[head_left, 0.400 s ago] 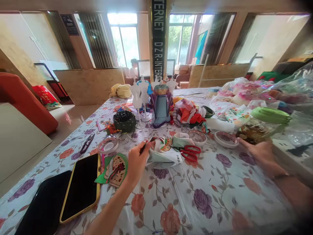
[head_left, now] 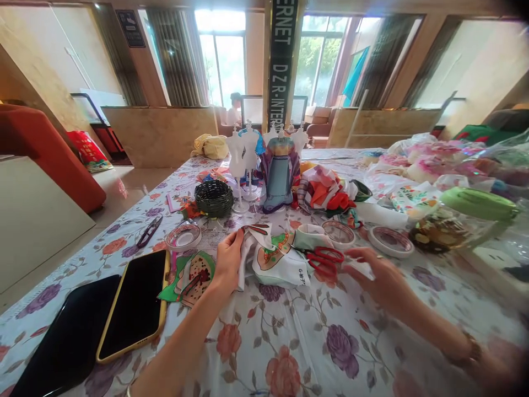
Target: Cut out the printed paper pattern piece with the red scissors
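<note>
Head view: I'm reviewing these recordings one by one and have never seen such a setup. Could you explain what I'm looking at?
There is no machine here: a person works with two bare hands. The camera is worn on their head, looking forward and down, so the arms enter from the bottom and the right.

The left hand grips a piece of white printed fabric. The right hand is open beside the red scissors; whether its fingertips touch the handles, I cannot tell.

On the flowered table also lie a yellow-cased phone, snips and tape rolls. Farther back stand a dark basket and small dress forms.
</note>
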A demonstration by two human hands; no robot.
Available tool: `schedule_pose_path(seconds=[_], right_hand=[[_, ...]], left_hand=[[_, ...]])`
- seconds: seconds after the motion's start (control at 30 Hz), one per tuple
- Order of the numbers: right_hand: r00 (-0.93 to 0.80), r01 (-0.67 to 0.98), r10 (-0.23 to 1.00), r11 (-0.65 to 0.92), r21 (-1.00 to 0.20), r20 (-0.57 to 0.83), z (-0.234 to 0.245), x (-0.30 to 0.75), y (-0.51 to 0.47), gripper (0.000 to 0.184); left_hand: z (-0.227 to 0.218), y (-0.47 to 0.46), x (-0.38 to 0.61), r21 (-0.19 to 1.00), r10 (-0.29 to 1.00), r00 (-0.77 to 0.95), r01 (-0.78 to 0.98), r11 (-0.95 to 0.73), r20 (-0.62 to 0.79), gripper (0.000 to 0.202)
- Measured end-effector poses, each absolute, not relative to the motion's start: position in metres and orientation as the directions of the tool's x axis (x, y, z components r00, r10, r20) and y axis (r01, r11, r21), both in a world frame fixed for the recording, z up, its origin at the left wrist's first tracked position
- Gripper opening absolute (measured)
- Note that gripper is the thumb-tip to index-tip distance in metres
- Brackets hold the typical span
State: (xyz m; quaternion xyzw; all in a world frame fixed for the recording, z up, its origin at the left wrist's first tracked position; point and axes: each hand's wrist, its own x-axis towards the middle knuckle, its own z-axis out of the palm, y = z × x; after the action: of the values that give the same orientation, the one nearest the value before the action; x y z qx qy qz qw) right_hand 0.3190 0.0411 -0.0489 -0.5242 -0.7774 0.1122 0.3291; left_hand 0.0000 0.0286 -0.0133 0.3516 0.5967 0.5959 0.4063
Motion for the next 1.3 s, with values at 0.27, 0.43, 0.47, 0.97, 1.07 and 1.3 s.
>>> schedule_pose_path(seconds=[0.27,0.43,0.47,0.97,1.07,1.3], right_hand=[[-0.478,0.673,0.833,0.550,-0.494,0.277,-0.040,0.267,0.086,0.007],[-0.389,0.592,0.886,0.451,-0.668,0.254,-0.032,0.257,0.084,0.010],[-0.361,0.553,0.898,0.424,-0.717,0.253,-0.032,0.255,0.081,0.005],[-0.375,-0.274,0.927,-0.090,-0.958,0.020,-0.038,0.243,0.050,0.028],[-0.380,-0.319,0.925,-0.145,-0.937,-0.013,-0.035,0.243,0.052,0.028],[-0.411,-0.377,0.911,-0.213,-0.901,-0.044,-0.036,0.244,0.056,0.031]], left_hand=[[-0.011,0.017,-0.014,0.936,0.900,-0.407,0.352,-0.004,0.157,0.035],[-0.011,0.014,-0.011,0.800,0.906,-0.269,0.588,-0.115,0.328,0.032],[-0.012,0.014,-0.011,0.775,0.906,-0.243,0.619,-0.130,0.346,0.032],[-0.027,0.023,-0.024,0.567,0.881,-0.155,0.811,-0.145,0.447,0.030],[-0.028,0.023,-0.025,0.538,0.867,-0.159,0.831,-0.141,0.472,0.031],[-0.034,0.025,-0.029,0.429,0.819,-0.142,0.893,-0.137,0.556,0.032]])
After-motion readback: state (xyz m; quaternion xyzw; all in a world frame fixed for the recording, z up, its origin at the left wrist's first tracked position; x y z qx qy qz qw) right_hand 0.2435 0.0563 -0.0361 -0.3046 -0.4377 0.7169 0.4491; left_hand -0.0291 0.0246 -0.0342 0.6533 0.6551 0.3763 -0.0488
